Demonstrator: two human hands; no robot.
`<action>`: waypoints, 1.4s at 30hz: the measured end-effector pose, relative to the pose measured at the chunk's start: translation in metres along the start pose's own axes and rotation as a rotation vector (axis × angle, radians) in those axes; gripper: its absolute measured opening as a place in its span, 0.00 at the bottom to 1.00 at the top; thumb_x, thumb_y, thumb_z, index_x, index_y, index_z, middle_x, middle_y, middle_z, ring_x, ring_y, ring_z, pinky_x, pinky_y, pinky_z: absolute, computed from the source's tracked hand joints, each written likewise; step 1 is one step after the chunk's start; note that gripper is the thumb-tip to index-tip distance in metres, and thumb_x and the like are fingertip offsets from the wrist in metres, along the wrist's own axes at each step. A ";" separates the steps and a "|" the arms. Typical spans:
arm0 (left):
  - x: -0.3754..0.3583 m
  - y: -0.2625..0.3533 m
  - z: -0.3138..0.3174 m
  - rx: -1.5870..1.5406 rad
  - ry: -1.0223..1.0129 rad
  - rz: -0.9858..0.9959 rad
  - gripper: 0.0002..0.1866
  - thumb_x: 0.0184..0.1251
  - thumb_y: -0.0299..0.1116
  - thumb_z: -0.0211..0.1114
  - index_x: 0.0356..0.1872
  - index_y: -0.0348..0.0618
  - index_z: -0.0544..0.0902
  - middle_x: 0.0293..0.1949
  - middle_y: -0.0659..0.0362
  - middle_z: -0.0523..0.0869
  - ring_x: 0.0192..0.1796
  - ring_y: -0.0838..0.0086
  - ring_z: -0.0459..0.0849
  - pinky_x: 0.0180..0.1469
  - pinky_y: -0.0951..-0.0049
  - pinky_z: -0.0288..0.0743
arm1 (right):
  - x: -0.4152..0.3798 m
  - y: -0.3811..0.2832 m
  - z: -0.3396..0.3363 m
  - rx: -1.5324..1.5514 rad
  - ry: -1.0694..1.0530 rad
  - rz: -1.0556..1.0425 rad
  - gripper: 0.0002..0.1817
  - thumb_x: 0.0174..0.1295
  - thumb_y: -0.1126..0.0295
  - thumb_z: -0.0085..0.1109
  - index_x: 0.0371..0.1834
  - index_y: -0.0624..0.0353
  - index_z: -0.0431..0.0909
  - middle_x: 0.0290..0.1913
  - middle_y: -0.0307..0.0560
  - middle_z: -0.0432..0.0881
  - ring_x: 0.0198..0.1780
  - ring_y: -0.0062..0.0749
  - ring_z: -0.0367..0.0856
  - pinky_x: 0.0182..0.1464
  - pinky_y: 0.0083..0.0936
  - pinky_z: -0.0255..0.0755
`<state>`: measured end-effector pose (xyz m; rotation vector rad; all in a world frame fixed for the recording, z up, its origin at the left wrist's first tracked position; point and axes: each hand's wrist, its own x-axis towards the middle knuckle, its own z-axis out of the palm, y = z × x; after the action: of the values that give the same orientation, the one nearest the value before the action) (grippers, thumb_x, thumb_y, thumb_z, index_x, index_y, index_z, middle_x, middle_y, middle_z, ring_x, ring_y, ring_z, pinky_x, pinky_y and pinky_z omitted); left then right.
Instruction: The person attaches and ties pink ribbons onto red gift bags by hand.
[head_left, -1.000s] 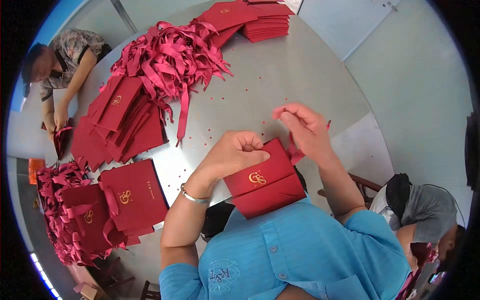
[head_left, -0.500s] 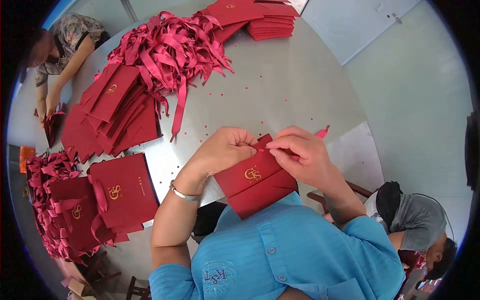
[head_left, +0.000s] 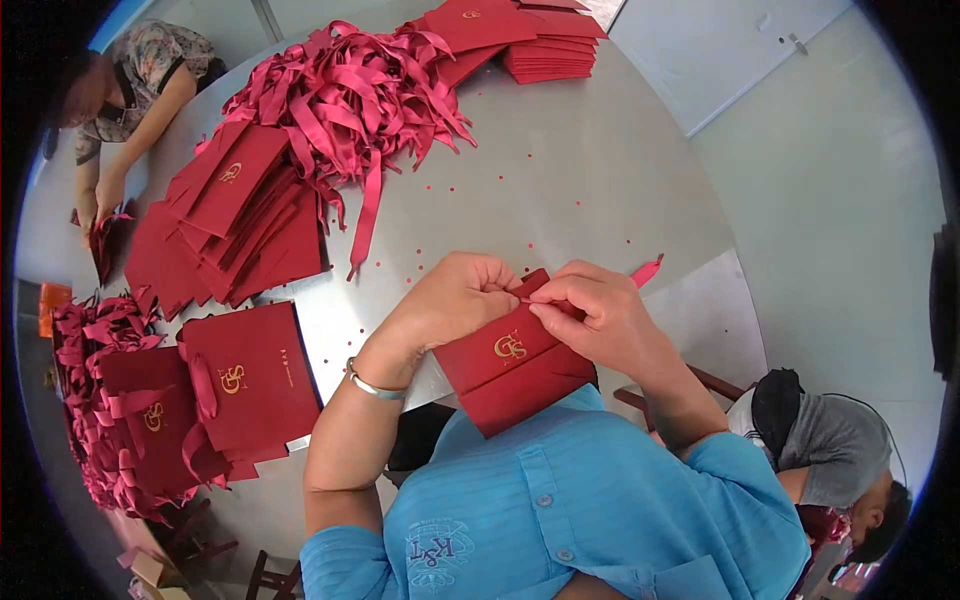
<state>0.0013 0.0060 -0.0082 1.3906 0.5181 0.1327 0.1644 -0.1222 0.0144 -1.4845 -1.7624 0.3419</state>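
Observation:
A dark red paper gift bag [head_left: 520,375] with a gold emblem lies folded flat in front of my chest. My left hand [head_left: 465,295] is closed on its upper edge, thumb against the face of the bag. Close beside it, my right hand [head_left: 592,315] pinches a small pinkish bit at the bag's upper edge, probably a ribbon end. The fingertips of both hands nearly meet there. Beyond my right hand, a pink ribbon end [head_left: 648,270] sticks out over the table; the stretch between is hidden.
A heap of pink ribbons [head_left: 350,95] lies at the table's far side. Flat red bags [head_left: 225,215] and a bag stack [head_left: 550,55] flank it. Bags with ribbon handles [head_left: 255,365] are at left. Red paper dots dot the table [head_left: 620,150]. One person [head_left: 140,90] works far left; another [head_left: 835,450] sits right.
My right fingertips have moved slightly left and closer to my left thumb at the bag's edge. The bag and my left hand stay nearly in place; the view has shifted a little.

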 end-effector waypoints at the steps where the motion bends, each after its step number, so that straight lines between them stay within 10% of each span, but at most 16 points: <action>1: 0.000 -0.001 0.000 0.010 -0.003 0.001 0.07 0.59 0.20 0.60 0.37 0.33 0.83 0.32 0.63 0.85 0.33 0.85 0.78 0.36 0.84 0.71 | 0.000 -0.001 -0.001 -0.021 0.003 -0.006 0.08 0.49 0.82 0.68 0.31 0.62 0.81 0.30 0.44 0.80 0.27 0.29 0.79 0.26 0.21 0.71; 23: 0.003 -0.007 0.006 0.095 0.068 0.047 0.09 0.58 0.21 0.55 0.36 0.31 0.83 0.28 0.59 0.85 0.33 0.80 0.79 0.36 0.78 0.74 | 0.014 -0.026 0.019 -0.570 -0.151 0.057 0.04 0.49 0.77 0.60 0.23 0.63 0.75 0.23 0.50 0.77 0.25 0.44 0.78 0.26 0.36 0.74; 35: 0.004 -0.013 0.008 0.114 0.040 0.152 0.12 0.56 0.20 0.54 0.39 0.32 0.83 0.29 0.54 0.85 0.34 0.78 0.81 0.38 0.75 0.75 | 0.019 -0.019 0.001 -0.086 -0.196 0.355 0.05 0.52 0.74 0.65 0.29 0.63 0.79 0.30 0.50 0.83 0.31 0.43 0.83 0.33 0.32 0.75; 42: 0.006 -0.013 0.004 0.163 0.068 0.162 0.13 0.59 0.16 0.53 0.43 0.30 0.82 0.36 0.59 0.86 0.40 0.81 0.81 0.44 0.79 0.76 | 0.018 -0.016 0.004 -0.196 -0.103 0.163 0.07 0.51 0.72 0.68 0.29 0.60 0.80 0.29 0.48 0.81 0.29 0.40 0.81 0.32 0.31 0.74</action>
<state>0.0058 0.0020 -0.0216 1.5917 0.4804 0.2749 0.1502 -0.1094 0.0290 -1.7849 -1.8017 0.3416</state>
